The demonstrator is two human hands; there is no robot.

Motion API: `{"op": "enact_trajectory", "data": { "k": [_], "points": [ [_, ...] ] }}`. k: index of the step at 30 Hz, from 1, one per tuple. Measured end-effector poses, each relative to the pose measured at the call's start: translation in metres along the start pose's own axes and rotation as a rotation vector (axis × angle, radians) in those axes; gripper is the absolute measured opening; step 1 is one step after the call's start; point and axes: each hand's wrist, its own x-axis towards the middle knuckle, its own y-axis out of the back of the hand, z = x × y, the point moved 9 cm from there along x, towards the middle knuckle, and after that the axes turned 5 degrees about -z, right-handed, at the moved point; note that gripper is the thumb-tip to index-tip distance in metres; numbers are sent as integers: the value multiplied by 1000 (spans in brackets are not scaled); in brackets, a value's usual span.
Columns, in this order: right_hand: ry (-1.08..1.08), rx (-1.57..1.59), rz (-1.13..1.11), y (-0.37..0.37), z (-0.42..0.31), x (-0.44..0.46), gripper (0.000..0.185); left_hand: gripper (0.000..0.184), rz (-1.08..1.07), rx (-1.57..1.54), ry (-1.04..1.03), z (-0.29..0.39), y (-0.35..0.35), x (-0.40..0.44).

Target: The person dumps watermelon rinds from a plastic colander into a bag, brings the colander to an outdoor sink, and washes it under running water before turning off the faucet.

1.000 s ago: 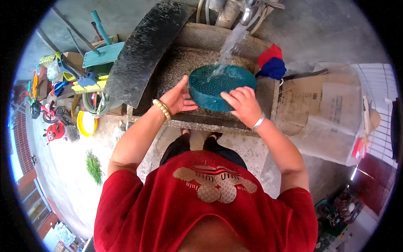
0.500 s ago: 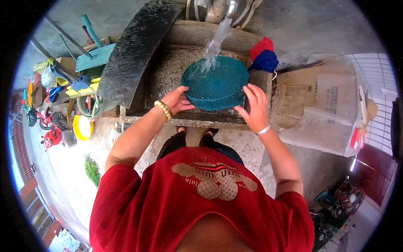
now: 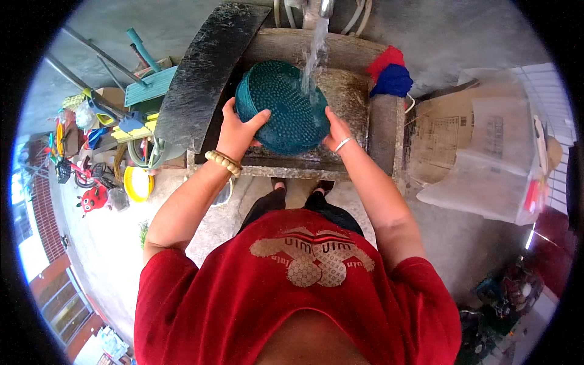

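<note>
A round teal plastic colander [image 3: 283, 106] is tilted over the stone sink [image 3: 380, 146], its dotted face toward me. My left hand [image 3: 238, 131] grips its left side, with the thumb pressed over the face and the other fingers around the side wall. At the right edge, my right hand [image 3: 336, 131] holds it too, its fingers partly hidden behind the rim. From the metal tap [image 3: 326, 8] a stream of water [image 3: 314, 55] falls onto the upper right of the colander.
A dark slab [image 3: 204, 73] leans across the sink's left side. Red and blue cloths [image 3: 392, 80] hang at its back right corner. Cardboard under plastic sheeting [image 3: 468, 134] stands to the right. A yellow basin [image 3: 139, 184] and a red toy [image 3: 92, 199] are at left.
The colander has shifted left and been turned from lying fairly level to tilted. Both hands have moved with it, the right one from spread fingers to a hold on the edge.
</note>
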Motion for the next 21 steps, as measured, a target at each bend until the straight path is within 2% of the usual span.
{"op": "enact_trajectory", "data": {
  "k": [1,4,6,7,8,11,12,13,15,17,19,20,21],
  "points": [
    [48,125,-86,-6,4,13,50,90,21,10,18,4,5,-1],
    [28,164,-130,-11,2,-6,44,93,9,-31,56,4,14,2],
    [26,115,-123,6,4,-7,39,86,-40,-126,202,-16,14,6],
    [-8,60,-66,3,-9,-34,39,72,-132,-127,261,-33,10,14],
    [-44,4,-9,6,-16,-51,38,72,-142,-132,264,-34,8,13],
    [-31,-194,110,25,-35,-63,50,43,-346,-290,427,-52,-17,7],
    [-6,-274,184,32,-44,-67,55,43,-352,-291,428,-59,-20,11],
    [48,-349,144,29,-58,-70,64,40,-390,-336,476,-68,-29,11],
    [86,-480,250,30,-87,-88,64,33,-415,-413,564,-82,-46,11],
    [118,-531,288,33,-97,-91,64,33,-465,-452,614,-109,-66,22],
    [477,-887,456,29,-134,-97,64,37,-555,-485,657,-118,-91,27],
    [475,-890,462,34,-134,-97,64,37,-562,-487,658,-123,-99,32],
    [609,-990,488,16,-147,-115,64,41,-630,-531,656,-124,-112,37]
  ]
}}
